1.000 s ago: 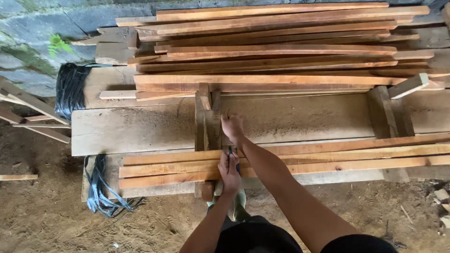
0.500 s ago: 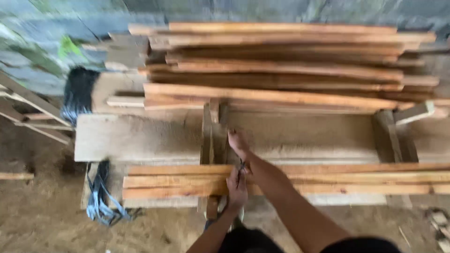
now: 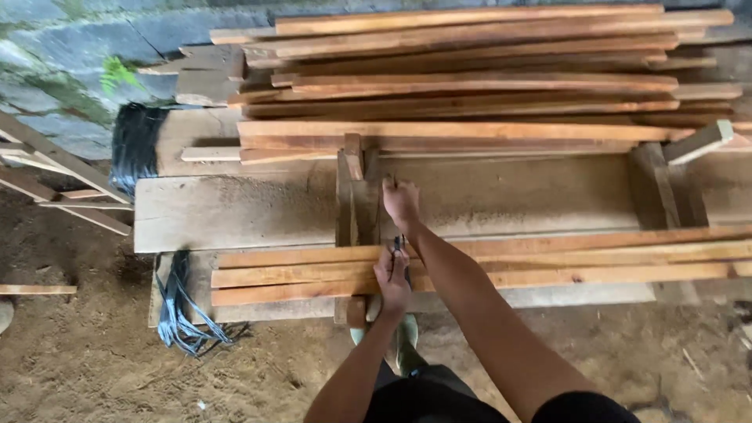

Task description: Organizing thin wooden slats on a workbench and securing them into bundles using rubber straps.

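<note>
the right hand (image 3: 401,202) is reaching out over the wide pale board (image 3: 235,210) of the bench, just beside the upright wooden post (image 3: 350,196) that is standing at the board's middle. its grip is pressed together, pinching something thin at the fingertips; what that is cannot be told. the left hand (image 3: 392,276) is resting nearer the person, on the three long reddish slats (image 3: 587,254) that are lying along the near edge of the wide board. its grip is closing around a small dark tool (image 3: 399,249), whose tip is pointing away toward the right hand. the two hands are sitting close together, both just right of the post. beyond the wide board, a big stack of reddish planks (image 3: 470,78) is lying lengthwise. left of the wide board, a black bundle (image 3: 135,145) is sitting at its far corner and blue-grey straps (image 3: 180,313) are hanging at its near corner onto the dirt floor (image 3: 78,360).
</note>
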